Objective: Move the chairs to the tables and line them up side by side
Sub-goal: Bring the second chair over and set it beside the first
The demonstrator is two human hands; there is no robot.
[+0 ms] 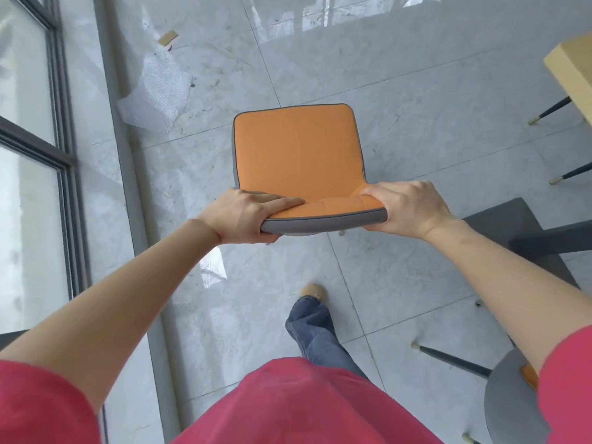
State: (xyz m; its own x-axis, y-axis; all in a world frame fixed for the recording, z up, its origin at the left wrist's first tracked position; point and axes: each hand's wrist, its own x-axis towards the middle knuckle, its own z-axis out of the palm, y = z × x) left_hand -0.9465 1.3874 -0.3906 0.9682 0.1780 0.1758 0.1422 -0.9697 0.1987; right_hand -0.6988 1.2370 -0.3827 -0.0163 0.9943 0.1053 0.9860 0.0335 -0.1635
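Note:
An orange chair (298,149) with a grey back and edging fills the middle of the view, seen from above. My left hand (246,216) grips the left end of its backrest top, and my right hand (410,209) grips the right end. Its legs are almost hidden under the seat. A light wooden table (570,68) with dark, brass-tipped legs stands at the right edge. A second chair (512,395), grey-backed with an orange front, shows at the bottom right, partly behind my right arm.
A glass window wall with dark frames (61,155) runs along the left. White packing sheet (160,91) and a cardboard scrap (168,38) lie on the marble floor ahead left. A dark grey piece of furniture (528,238) sits at the right.

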